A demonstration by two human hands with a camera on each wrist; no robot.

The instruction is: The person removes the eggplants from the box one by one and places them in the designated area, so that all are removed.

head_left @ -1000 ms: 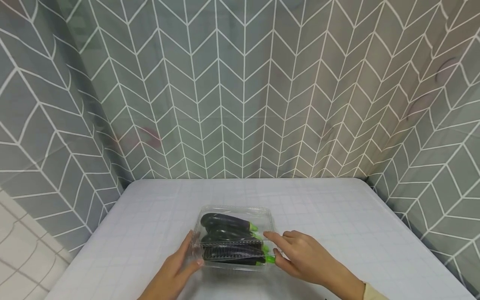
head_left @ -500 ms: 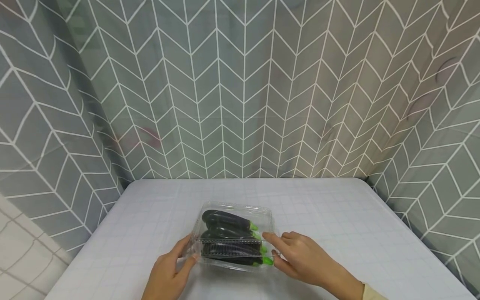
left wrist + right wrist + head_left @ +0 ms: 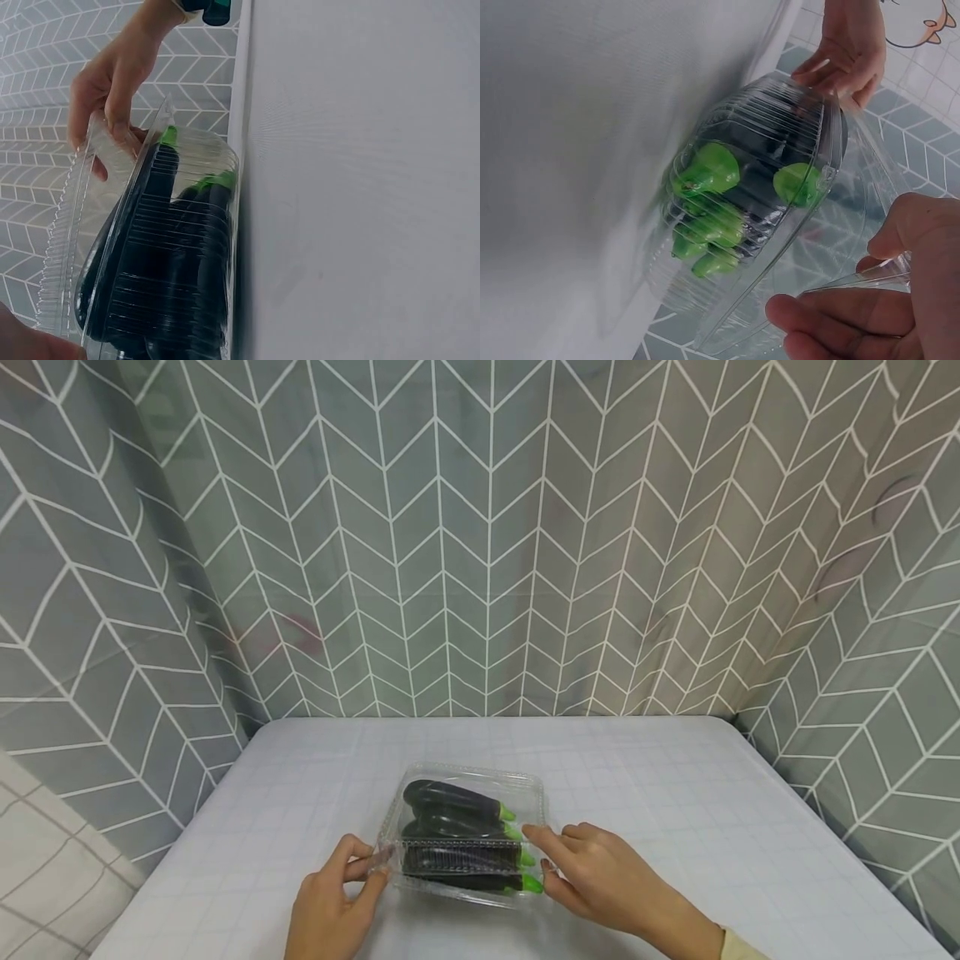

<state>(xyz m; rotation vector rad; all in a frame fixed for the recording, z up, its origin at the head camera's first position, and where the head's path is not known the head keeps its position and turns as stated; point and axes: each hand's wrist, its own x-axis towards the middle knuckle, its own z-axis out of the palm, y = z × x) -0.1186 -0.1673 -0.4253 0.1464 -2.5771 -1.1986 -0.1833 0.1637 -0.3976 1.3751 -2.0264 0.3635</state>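
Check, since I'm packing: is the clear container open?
Partly open: in the right wrist view, the lid stands apart from the base.

White, faintly checked tabletop (image 3: pixel 645 793) beneath left hand (image 3: pixel 330 903) and right hand (image 3: pixel 606 878). Grey chevron-patterned cloth (image 3: pixel 487 543) hangs beyond them and on either side. Left of left hand: white, tile-like gridded surface (image 3: pixel 48 864).

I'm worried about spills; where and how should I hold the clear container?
I'd take the clear container by its base rim at both short ends, from left and right: that rim juts out, while the lid stands ajar and would likely swing.
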